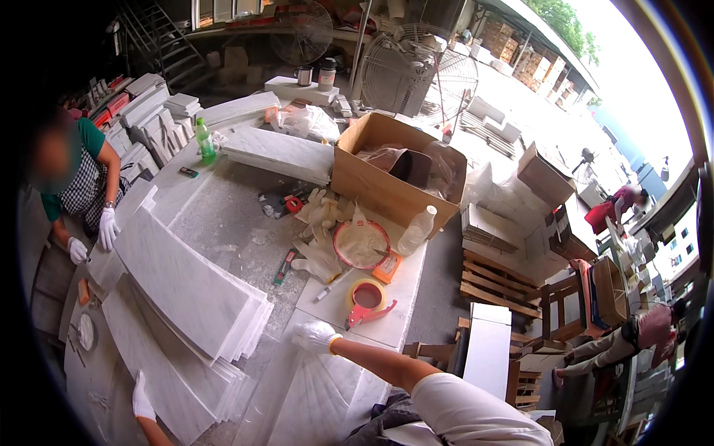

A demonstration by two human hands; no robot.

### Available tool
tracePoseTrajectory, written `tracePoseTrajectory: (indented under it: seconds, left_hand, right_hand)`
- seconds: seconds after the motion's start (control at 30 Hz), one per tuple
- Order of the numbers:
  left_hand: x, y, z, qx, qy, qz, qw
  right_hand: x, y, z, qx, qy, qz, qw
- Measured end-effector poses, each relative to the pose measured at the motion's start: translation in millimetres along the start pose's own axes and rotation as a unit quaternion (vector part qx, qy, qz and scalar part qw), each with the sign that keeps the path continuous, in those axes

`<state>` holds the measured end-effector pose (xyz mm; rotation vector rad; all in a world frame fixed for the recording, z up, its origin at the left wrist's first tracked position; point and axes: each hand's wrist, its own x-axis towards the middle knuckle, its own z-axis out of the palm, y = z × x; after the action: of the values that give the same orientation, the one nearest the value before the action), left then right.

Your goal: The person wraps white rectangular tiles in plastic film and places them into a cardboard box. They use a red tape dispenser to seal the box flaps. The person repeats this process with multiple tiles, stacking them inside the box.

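Note:
My left hand (142, 400), in a white glove, is at the lower left against the outer edge of a stack of grey-veined white marble slabs (149, 334). Its visible fingers are stretched along that edge; the rest are hidden. My right hand (316, 337), also gloved, rests on the far end of more pale marble slabs (309, 394) in front of me, its fingers curled down. Whatever lies beneath those fingers is hidden. Just beyond it are a red tape dispenser (370, 312) and a marker (333, 286). Another fanned slab stack (190, 279) lies between my hands and farther off.
A gloved co-worker (85, 175) stands at the table's left side. Farther back are a cardboard box (364, 175), a bowl of pale powder (361, 244), a clear bottle (417, 230), work gloves (318, 256) and a green bottle (205, 140). Wooden pallets (494, 286) stand right.

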<state>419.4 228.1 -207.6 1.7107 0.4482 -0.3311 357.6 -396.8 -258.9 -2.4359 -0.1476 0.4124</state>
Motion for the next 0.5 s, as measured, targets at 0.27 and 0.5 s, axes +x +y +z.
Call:
tracePoseTrajectory:
  seconds: [0.27,0.5]
  left_hand:
    - [12.4,1.1,0.9,-0.065,-0.030,0.020,0.997]
    - [-12.3,37.3,-16.0,0.003,0.019,0.077,0.997]
  right_hand:
    - [3.3,11.1,17.6,0.001,0.021,0.008,1.000]
    - [9.2,6.4,6.9,-0.031,-0.004,-0.004,0.999]
